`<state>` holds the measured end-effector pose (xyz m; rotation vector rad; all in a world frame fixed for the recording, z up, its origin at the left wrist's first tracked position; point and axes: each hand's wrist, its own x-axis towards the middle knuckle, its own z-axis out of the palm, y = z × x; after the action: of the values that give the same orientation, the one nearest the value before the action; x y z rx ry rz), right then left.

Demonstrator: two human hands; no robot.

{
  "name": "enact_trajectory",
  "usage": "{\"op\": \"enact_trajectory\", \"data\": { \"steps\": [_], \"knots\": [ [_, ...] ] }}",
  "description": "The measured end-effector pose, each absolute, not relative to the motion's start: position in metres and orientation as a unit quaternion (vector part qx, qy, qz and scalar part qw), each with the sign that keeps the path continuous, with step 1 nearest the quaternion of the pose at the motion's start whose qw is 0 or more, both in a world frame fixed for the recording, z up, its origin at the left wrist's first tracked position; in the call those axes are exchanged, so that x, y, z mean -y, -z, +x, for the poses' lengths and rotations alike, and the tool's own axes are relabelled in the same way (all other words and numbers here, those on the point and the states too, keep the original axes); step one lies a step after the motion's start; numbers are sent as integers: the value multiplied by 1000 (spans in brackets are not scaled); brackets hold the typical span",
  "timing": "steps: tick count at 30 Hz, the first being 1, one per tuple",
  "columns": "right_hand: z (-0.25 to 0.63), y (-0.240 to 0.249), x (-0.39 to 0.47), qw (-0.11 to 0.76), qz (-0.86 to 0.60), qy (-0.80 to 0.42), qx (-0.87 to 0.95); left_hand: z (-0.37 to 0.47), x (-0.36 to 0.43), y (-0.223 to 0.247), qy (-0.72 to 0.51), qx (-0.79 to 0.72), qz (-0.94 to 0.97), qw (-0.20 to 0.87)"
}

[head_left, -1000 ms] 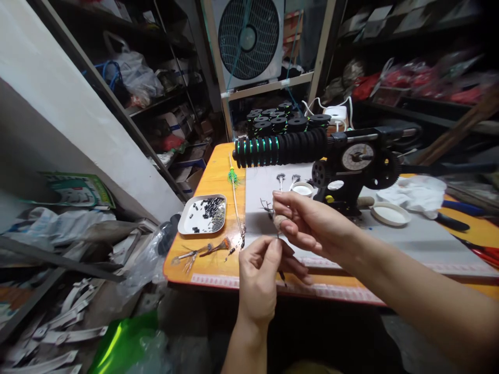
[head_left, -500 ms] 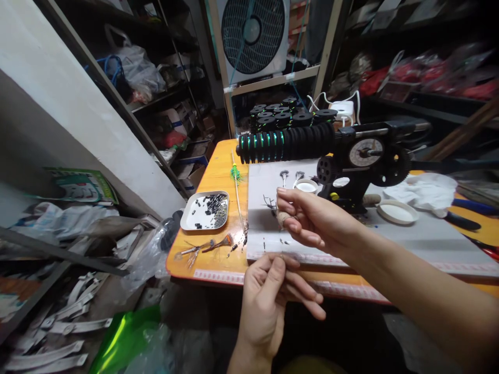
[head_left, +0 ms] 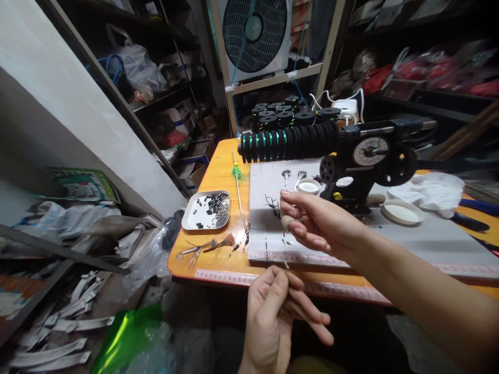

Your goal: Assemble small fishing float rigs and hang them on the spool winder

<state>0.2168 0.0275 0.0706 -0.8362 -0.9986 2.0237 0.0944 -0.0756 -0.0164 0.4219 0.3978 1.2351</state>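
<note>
Thumb and forefinger pressed together, my left hand (head_left: 271, 314) is closed just below the table's front edge, its other fingers extended loosely. A small pale tip (head_left: 287, 265) shows just above that pinch; what it belongs to is too small to make out. My right hand (head_left: 310, 221) is over the grey board (head_left: 331, 241), higher and a little to the right, also in a pinch. Tan tape wraps one of its fingers. Whatever it holds is too fine to see. Beneath and beside it lie small dark pieces (head_left: 286, 241) and a dark branched wire bundle (head_left: 272, 203).
A white tray (head_left: 186, 222) holds small black and metal parts on the orange table (head_left: 218, 161). Frayed wire bundles (head_left: 206, 245) lie nearby. A black machine (head_left: 362, 161) carries a row of spools (head_left: 288, 141). More spools (head_left: 273, 117) stand behind it, before a fan (head_left: 254, 34).
My left hand has moved slightly down and away from my right hand, and the pale tip above its pinch shows more clearly. The right hand keeps its pinch.
</note>
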Motion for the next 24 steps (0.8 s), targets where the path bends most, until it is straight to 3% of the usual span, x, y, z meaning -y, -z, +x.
{"op": "enact_trajectory", "data": {
  "steps": [17, 24],
  "knots": [
    [218, -73, -26, 367, -329, -782, 382, 97, 82, 26, -571, -220, 220, 760],
    [226, -82, -23, 364, -319, -708, 515, 84, 72, 3, -559, -421, 398, 594]
  ]
}}
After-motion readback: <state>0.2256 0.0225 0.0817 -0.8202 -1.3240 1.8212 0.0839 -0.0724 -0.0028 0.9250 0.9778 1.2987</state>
